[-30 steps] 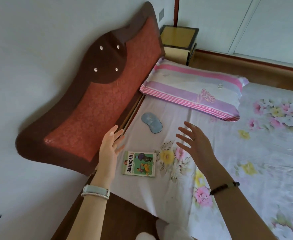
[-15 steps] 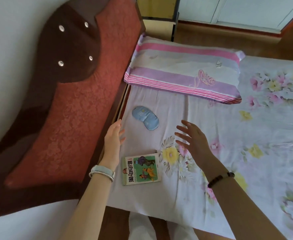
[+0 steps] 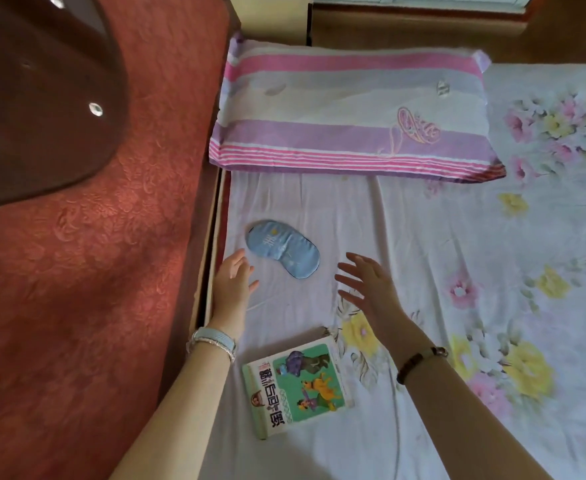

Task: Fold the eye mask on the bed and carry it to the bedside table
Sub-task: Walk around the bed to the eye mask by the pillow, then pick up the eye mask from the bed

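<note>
Blue eye mask [image 3: 283,248] lies unfolded near bed edge, flanked by empty spread hands [image 3: 233,282] [image 3: 371,287].

flat pale-blue fabric eye mask [image 3: 283,248] on flowered bed sheet [image 3: 457,341], unfolded | striped pillow [image 3: 350,112] behind it | green picture book [image 3: 298,382] nearer | left hand [image 3: 232,285] left, right hand [image 3: 371,289] right, neither touching | padded headboard [image 3: 111,237] far left

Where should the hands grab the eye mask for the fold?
Probably one rounded end each. The eye mask lies flat and unfolded on the sheet, slanted: left hand takes the upper-left lobe near the headboard, right hand the lower-right lobe. Pinch from above at the edges.
</note>
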Tool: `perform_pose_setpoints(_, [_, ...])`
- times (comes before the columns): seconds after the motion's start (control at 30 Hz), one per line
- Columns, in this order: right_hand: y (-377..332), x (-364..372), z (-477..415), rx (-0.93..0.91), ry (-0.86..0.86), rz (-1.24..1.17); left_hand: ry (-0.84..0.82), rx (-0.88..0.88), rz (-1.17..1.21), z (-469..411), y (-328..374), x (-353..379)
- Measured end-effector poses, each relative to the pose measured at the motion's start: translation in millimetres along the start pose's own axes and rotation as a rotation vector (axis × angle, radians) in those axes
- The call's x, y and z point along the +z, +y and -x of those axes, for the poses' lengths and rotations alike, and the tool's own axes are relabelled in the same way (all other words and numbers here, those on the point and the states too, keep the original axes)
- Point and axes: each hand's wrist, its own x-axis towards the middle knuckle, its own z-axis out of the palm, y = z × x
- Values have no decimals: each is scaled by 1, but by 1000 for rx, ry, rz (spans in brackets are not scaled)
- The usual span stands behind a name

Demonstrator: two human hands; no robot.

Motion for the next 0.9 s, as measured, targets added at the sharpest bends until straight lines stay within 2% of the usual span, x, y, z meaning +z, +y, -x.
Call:
perform_pose_setpoints(0.33, [67,36,-121,116,98,95,91,-49,-103,-118,-64,24])
perform_pose_setpoints(0.57, [87,43,-150,134,148,42,129,-76,40,-146,-77,38])
perform_pose_setpoints(0.7, [91,48,-150,132,82,111,170,-34,21,-143,-80,42])
perform_pose_setpoints(0.8, [91,48,-144,120,70,151,128,-69,110,-133,-79,42])
perform_pose_setpoints(0.9, [81,42,-129,59,82,82,7,-91,148,-118,-73,41])
